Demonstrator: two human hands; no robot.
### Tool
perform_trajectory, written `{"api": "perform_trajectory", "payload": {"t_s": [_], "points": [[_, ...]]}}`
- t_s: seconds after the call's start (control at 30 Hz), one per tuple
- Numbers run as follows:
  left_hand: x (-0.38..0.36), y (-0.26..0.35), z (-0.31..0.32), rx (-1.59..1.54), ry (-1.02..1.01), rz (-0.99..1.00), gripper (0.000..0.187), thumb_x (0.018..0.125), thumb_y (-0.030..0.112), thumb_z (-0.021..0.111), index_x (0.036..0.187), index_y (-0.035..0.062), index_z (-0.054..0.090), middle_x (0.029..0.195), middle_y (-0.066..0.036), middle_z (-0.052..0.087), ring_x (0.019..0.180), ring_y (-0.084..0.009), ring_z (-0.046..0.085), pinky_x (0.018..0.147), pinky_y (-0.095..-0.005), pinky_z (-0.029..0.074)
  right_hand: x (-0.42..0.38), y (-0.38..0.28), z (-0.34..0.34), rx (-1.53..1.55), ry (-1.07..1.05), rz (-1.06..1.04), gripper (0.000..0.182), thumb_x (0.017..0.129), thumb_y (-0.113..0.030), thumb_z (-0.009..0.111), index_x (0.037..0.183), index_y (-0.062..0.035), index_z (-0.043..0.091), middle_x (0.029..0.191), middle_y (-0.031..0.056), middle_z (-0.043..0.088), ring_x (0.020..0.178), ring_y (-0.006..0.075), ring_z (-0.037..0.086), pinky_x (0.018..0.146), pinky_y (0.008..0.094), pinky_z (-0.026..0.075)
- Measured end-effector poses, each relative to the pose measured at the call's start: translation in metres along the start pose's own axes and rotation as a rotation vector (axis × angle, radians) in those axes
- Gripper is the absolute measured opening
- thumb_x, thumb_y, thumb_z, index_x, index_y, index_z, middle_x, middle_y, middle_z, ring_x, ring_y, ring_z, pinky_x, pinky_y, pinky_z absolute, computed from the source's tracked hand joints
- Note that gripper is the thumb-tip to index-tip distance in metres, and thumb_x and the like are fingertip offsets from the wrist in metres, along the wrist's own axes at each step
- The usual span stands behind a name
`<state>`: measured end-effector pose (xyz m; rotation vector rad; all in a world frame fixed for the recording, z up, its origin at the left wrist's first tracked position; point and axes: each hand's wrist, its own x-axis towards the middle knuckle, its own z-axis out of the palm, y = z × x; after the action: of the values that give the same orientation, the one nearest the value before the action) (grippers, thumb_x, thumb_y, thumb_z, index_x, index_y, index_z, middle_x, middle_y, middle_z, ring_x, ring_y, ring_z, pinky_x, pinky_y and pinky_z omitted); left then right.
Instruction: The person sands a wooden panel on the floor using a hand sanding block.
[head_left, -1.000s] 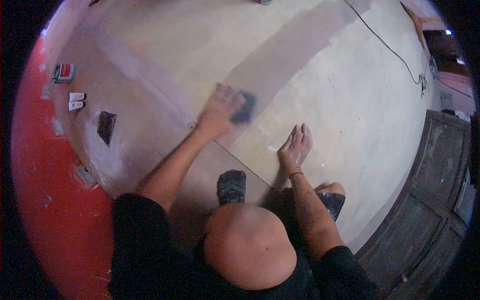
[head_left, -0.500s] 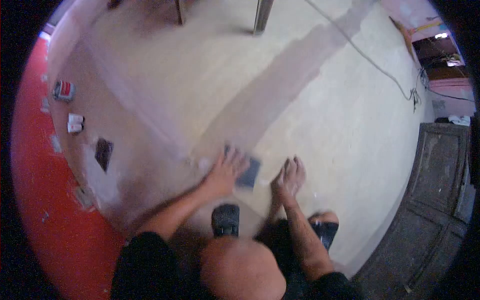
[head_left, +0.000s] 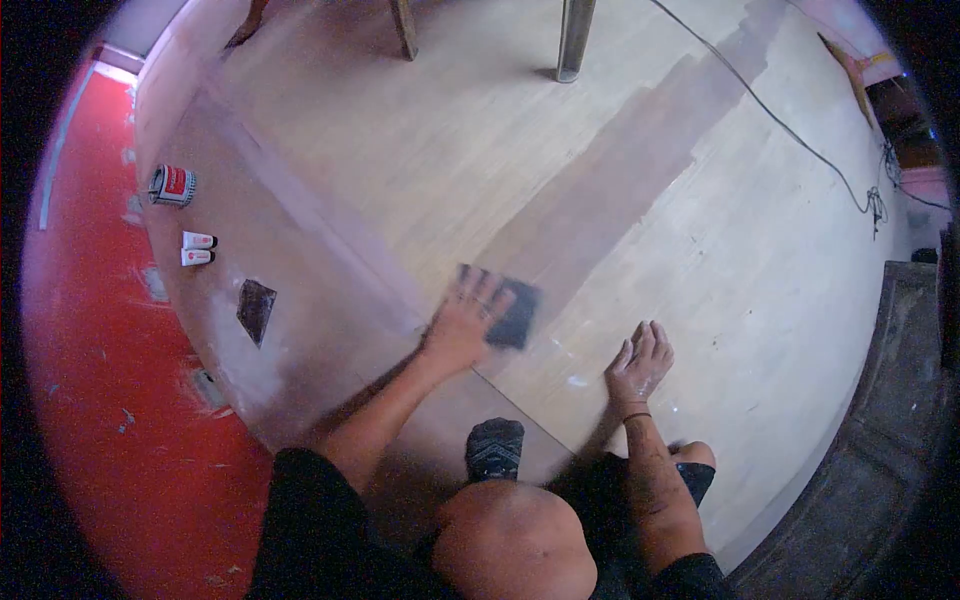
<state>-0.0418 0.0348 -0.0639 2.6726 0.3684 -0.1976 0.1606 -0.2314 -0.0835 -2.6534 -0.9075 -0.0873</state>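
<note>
My left hand (head_left: 466, 325) lies with spread fingers on a dark sheet (head_left: 514, 318), pressing it against the pale floor (head_left: 700, 300). The sheet's right part shows beyond my fingers, at the lower end of a brownish-grey band (head_left: 620, 150) across the floor. To the right, my right hand (head_left: 640, 368) is over the pale floor, fingers stretched out, with nothing seen in it. Its palm side is hidden.
A can (head_left: 173, 186), two small tubes (head_left: 198, 249) and a dark flat piece (head_left: 256, 308) lie left, beside a red surface (head_left: 110, 400). Furniture legs (head_left: 575, 40) and a cable (head_left: 760, 108) are ahead. A dark wooden panel (head_left: 850, 440) stands right.
The whole view has shifted, so the floor items appear further right. My left hand stays on the sheet. My right hand appears farther from it, its fingers still extended.
</note>
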Motion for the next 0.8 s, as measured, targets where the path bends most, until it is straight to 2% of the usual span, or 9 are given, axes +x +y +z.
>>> {"api": "perform_trajectory", "payload": {"t_s": [0.13,0.17,0.27,0.4,0.47,0.53,0.57,0.7,0.8], "points": [[-0.018,0.035,0.027,0.272,-0.054,-0.237,0.082,0.081,0.039,0.067,0.151,0.0089,0.037,0.16,-0.022,0.025,0.148,-0.046,0.017,0.115,-0.065,0.019,0.0,-0.004,-0.001,-0.008,0.007,-0.011,0.044,0.088,-0.019,0.059,0.129,-0.0039,0.056,0.137,0.0195,0.052,0.125,0.0374,0.047,0.109,0.0515,0.03],[-0.033,0.05,0.047,0.268,-0.062,-0.01,0.081,0.083,0.042,0.066,0.151,0.0091,0.037,0.159,-0.023,0.026,0.147,-0.0482,0.016,0.114,-0.0665,0.019,0.002,-0.004,0.0,-0.006,0.021,-0.014,0.044,0.088,-0.019,0.059,0.13,-0.0042,0.056,0.137,0.0191,0.052,0.126,0.0373,0.046,0.109,0.0515,0.03],[-0.033,0.034,0.024,-0.08,-0.086,0.089,0.077,0.083,0.029,0.064,0.152,0.008,0.036,0.159,-0.025,0.025,0.147,-0.0514,0.016,0.117,-0.0651,0.012,0.0,-0.003,-0.004,-0.026,0.0,-0.017,0.044,0.088,-0.018,0.059,0.13,-0.0045,0.056,0.137,0.0187,0.052,0.127,0.0373,0.046,0.109,0.0515,0.03],[-0.023,0.036,0.021,0.0,0.152,-0.289,0.077,0.082,0.031,0.065,0.152,0.0137,0.037,0.158,-0.024,0.027,0.146,-0.0525,0.017,0.117,-0.067,0.011,-0.001,-0.003,-0.001,-0.003,0.004,0.001,0.043,0.088,-0.015,0.059,0.129,-0.0034,0.056,0.137,0.0195,0.052,0.127,0.0375,0.045,0.11,0.0512,0.029],[-0.038,0.056,0.043,0.137,0.067,-0.212,0.083,0.079,0.031,0.069,0.152,0.0136,0.036,0.159,-0.024,0.026,0.146,-0.0528,0.017,0.117,-0.067,0.01,-0.001,-0.006,-0.002,-0.028,-0.009,0.001,0.043,0.087,-0.014,0.06,0.128,-0.0026,0.057,0.137,0.0195,0.052,0.127,0.0377,0.045,0.109,0.0514,0.03],[-0.053,0.052,0.036,-0.155,-0.099,0.082,0.079,0.081,0.028,0.066,0.152,0.0077,0.035,0.158,-0.026,0.026,0.145,-0.0534,0.017,0.116,-0.0684,0.009,-0.001,-0.003,0.0,-0.012,0.009,0.007,0.043,0.086,-0.015,0.061,0.127,-0.0023,0.057,0.137,0.0192,0.052,0.127,0.0377,0.045,0.109,0.0516,0.03],[-0.051,0.034,0.048,0.083,0.038,-0.037,0.077,0.081,0.025,0.064,0.151,0.0074,0.037,0.158,-0.025,0.026,0.145,-0.0536,0.018,0.116,-0.0694,0.009,-0.001,0.0,0.001,-0.015,0.02,-0.019,0.043,0.086,-0.016,0.061,0.126,-0.0021,0.057,0.136,0.0192,0.053,0.126,0.0381,0.046,0.108,0.0514,0.031],[-0.04,0.023,0.03,-0.093,0.359,-0.389,0.071,0.08,0.022,0.062,0.147,0.0102,0.044,0.158,-0.025,0.028,0.144,-0.0533,0.02,0.116,-0.0701,0.008,0.001,0.0,-0.001,-0.013,0.022,-0.033,0.042,0.087,-0.018,0.062,0.126,-0.0035,0.058,0.135,0.0188,0.053,0.125,0.0379,0.046,0.107,0.0508,0.032],[-0.048,0.057,0.041,0.152,-0.009,-0.14,0.071,0.078,0.019,0.063,0.146,0.0092,0.045,0.157,-0.025,0.03,0.144,-0.0534,0.021,0.116,-0.0686,0.008,0.001,-0.003,-0.001,-0.031,0.043,-0.016,0.043,0.087,-0.018,0.062,0.127,-0.0047,0.058,0.135,0.018,0.053,0.124,0.038,0.047,0.108,0.0505,0.032]]}}
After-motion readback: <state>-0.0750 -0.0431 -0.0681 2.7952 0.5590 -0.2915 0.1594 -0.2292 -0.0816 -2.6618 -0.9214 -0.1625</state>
